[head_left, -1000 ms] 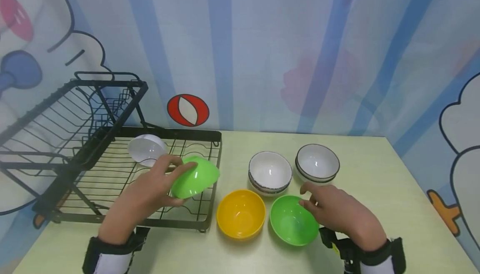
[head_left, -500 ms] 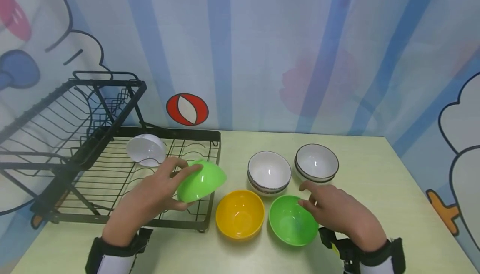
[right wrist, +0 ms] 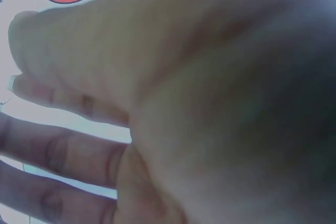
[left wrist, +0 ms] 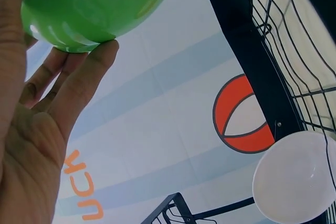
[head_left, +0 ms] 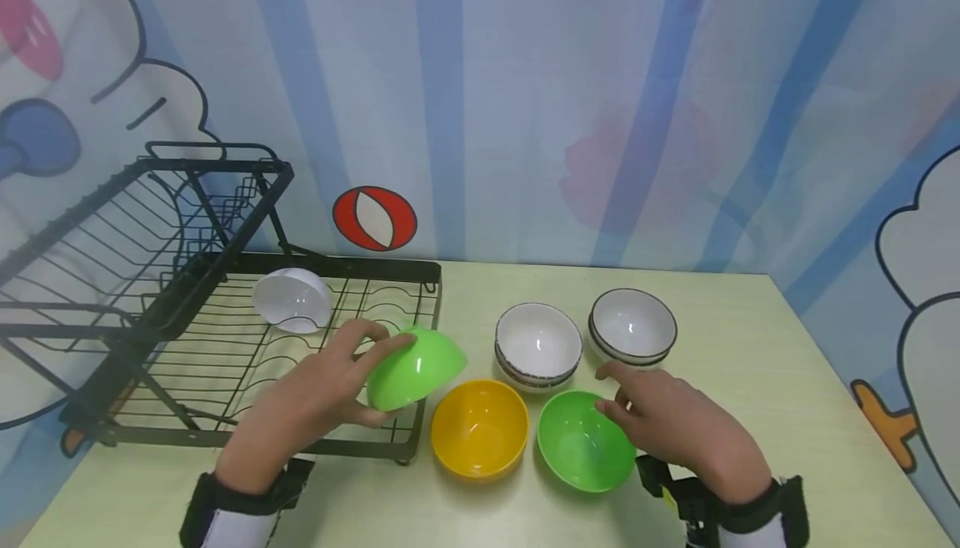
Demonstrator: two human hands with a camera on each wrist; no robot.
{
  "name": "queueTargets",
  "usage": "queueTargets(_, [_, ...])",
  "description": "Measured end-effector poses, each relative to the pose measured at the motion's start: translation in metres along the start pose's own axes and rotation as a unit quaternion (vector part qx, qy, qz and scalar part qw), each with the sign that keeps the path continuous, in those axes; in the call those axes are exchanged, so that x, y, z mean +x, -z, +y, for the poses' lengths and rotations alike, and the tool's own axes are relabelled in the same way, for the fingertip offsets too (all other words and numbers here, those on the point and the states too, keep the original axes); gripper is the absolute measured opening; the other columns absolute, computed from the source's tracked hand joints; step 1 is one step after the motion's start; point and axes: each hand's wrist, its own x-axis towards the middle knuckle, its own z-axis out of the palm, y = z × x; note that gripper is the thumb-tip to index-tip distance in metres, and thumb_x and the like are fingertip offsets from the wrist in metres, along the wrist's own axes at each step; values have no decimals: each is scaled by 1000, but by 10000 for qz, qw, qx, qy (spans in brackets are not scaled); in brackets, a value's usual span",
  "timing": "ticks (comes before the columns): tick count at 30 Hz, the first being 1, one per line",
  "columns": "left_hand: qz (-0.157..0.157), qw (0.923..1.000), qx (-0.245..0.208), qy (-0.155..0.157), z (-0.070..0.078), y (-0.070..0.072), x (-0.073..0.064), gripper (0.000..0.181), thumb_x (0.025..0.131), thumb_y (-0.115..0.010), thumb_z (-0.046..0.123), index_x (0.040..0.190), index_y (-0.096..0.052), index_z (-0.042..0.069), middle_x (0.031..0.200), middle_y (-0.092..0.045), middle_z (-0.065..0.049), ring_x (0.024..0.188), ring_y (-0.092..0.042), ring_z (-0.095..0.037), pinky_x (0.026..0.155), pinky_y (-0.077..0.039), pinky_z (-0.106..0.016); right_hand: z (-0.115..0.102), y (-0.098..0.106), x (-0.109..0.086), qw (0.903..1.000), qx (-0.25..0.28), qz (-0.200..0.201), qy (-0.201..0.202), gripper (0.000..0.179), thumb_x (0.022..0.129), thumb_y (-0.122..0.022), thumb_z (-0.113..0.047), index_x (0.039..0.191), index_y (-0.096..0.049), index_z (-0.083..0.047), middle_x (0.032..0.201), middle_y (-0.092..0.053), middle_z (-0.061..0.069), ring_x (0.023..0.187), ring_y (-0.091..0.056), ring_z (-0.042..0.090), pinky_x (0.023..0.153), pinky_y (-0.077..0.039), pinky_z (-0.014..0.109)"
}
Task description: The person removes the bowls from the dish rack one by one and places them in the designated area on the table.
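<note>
My left hand [head_left: 322,394] grips a light green bowl [head_left: 417,369], tipped with its rounded underside facing up, above the right edge of the black dish rack [head_left: 431,298]. The left wrist view shows the fingers against the outside of that green bowl [left wrist: 100,11]. My right hand [head_left: 678,419] hovers over the right rim of a second green bowl [head_left: 585,444] on the table, fingers loosely bent and holding nothing. Immediately left of it stands a yellow-orange bowl [head_left: 480,431]. In the right wrist view the palm and thumb of the right hand [right wrist: 173,98] fill most of the frame.
A white bowl [head_left: 294,302] leans in the rack's lower tier, and an upper wire tier [head_left: 112,239] rises on the left. Behind the coloured bowls are two stacks of white bowls, one nearer [head_left: 538,344] and one farther right [head_left: 633,327]. A printed curtain [head_left: 510,114] backs the table.
My left hand has moved right and slightly toward me with the green bowl, from inside the rack to its right edge, the bowl's tilt shifting. The right hand has stayed almost still.
</note>
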Motion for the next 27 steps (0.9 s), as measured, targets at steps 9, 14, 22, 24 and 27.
queueTargets(9, [15, 9999, -31, -107, 11, 0, 3, 85, 62, -93, 36, 135, -52, 21, 121, -53, -9, 85, -61, -15, 70, -61, -23, -3, -1, 0, 9999, 101, 41, 124, 42, 97, -63, -25, 135, -53, -9, 96, -69, 2, 83, -63, 12, 69, -53, 33])
queueTargets(14, [-173, 9996, -221, 4, 17, -1, 6, 85, 65, -91, 37, 138, -50, 21, 125, -52, -11, 82, -61, -15, 70, -61, -25, -5, -1, 2, 9998, 96, 41, 156, 42, 97, -62, -25, 135, -52, -9, 98, -69, 2, 84, -63, 12, 69, -53, 33])
queueTargets(22, [-420, 9981, -439, 141, 24, 0, 8, 83, 68, -89, 35, 140, -49, 23, 128, -52, -11, 88, -61, -17, 75, -62, -28, -9, -2, 0, 9994, 53, 140, 313, 41, 98, -61, -25, 135, -52, -10, 96, -69, 1, 81, -62, 10, 70, -52, 32])
queueTargets(24, [-423, 9981, -441, 117, 26, 1, 9, 82, 69, -88, 36, 140, -49, 23, 127, -52, -10, 90, -60, -17, 75, -62, -28, -11, -3, 0, 9993, 42, 128, 338, 42, 98, -61, -26, 136, -51, -10, 96, -70, 1, 81, -62, 10, 71, -53, 33])
queueTargets(27, [-376, 9984, -432, 25, 28, 2, 9, 80, 70, -87, 36, 139, -50, 22, 127, -52, -10, 91, -60, -17, 77, -62, -28, -12, -4, 0, 9991, 18, 149, 402, 45, 98, -60, -26, 139, -50, -11, 98, -71, 1, 82, -63, 10, 72, -54, 34])
